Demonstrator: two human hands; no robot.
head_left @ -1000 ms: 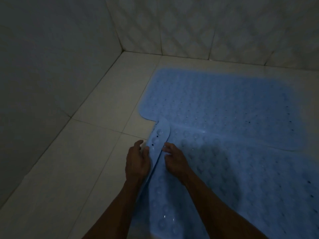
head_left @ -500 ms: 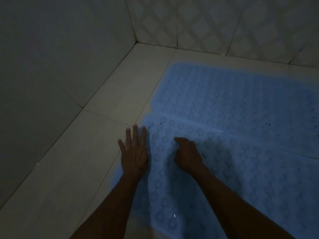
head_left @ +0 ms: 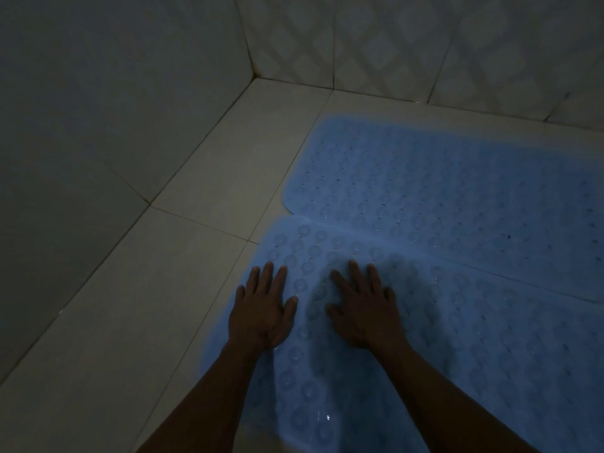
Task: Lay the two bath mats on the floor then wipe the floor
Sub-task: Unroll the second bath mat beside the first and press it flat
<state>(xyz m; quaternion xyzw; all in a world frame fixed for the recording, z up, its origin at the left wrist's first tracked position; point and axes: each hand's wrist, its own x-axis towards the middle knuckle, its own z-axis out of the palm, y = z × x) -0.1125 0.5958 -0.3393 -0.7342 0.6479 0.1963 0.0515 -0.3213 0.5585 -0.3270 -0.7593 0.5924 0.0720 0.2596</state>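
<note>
Two light blue bath mats lie on the pale tiled floor [head_left: 137, 322] in dim light. The far mat [head_left: 457, 184] is flat near the back wall. The near mat [head_left: 474, 354], its suction cups showing, overlaps the far mat's front edge. My left hand [head_left: 261, 308] presses flat, fingers straight, on the near mat's left edge. My right hand [head_left: 366, 308] lies flat beside it on the same mat, fingers spread.
A plain tiled wall [head_left: 98, 109] rises on the left and a diamond-patterned tiled wall [head_left: 425, 44] stands at the back; they meet in a corner. Bare floor tiles run along the left of the mats.
The near mat's folded-up corner has been laid flat. Both hands let go of it and now press flat on the mat; the right hand uncurled its fingers.
</note>
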